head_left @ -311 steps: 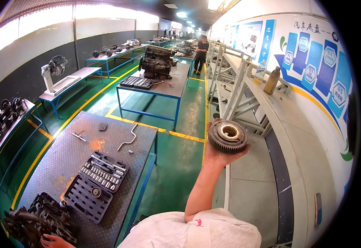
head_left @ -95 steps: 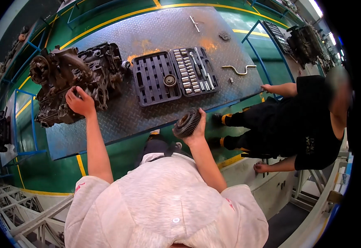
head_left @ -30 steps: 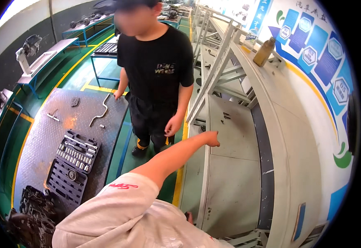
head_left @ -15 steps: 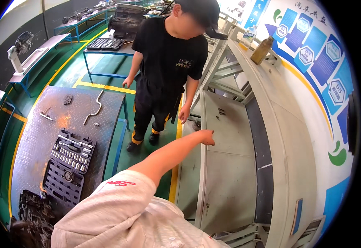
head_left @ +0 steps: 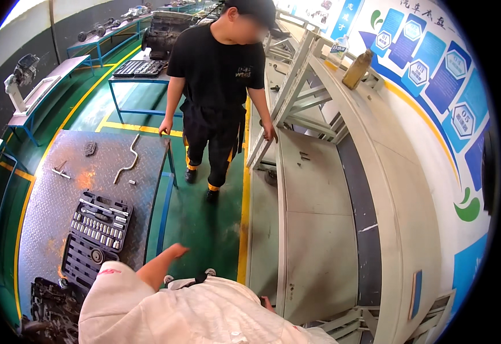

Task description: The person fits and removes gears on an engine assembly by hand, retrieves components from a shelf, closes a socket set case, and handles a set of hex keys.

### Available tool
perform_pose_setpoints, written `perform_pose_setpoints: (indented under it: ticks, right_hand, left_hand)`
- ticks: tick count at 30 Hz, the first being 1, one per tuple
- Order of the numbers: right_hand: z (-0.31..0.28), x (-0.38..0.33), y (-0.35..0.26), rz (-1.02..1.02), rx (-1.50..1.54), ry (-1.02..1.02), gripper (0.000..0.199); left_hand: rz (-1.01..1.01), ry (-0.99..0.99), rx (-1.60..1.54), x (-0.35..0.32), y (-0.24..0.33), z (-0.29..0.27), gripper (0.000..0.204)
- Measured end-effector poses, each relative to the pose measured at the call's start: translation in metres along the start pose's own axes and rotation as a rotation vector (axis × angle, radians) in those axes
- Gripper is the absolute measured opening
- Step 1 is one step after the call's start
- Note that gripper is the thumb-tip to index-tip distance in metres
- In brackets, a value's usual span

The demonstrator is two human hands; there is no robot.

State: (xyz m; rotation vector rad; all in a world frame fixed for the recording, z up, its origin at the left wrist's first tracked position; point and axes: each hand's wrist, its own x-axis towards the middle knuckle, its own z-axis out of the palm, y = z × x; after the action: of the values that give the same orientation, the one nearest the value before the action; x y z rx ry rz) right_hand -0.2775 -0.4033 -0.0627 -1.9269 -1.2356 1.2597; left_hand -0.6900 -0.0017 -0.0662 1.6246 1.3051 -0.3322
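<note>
Lining the curved wall (head_left: 434, 189), blue hexagon posters (head_left: 428, 69), amber bottle (head_left: 357, 69)

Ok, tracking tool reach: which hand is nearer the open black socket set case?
Left. The left hand is open, just right of the open black socket set case, over the green floor; the right hand barely shows by the grey metal cabinet, farther right.

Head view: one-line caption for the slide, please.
Wearer's empty hand hangs over the green floor beside a steel workbench holding an open socket set, while a co-worker in black walks closer.
</note>
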Motion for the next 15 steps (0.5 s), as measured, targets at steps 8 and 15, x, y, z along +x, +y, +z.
perform_pose_setpoints:
  ticks: [8,15]
  right_hand:
    - [-0.008,0.017,-0.017,0.007,0.076,-0.082,0.073]
    - [-0.017,0.016,-0.013,-0.013,0.118,-0.145,0.074]
  left_hand:
    - [-0.591,-0.002,-0.532,-0.107,-0.170,0.116,0.033]
    - [-0.299,0.071,0.028,-0.120,-0.182,0.154,0.020]
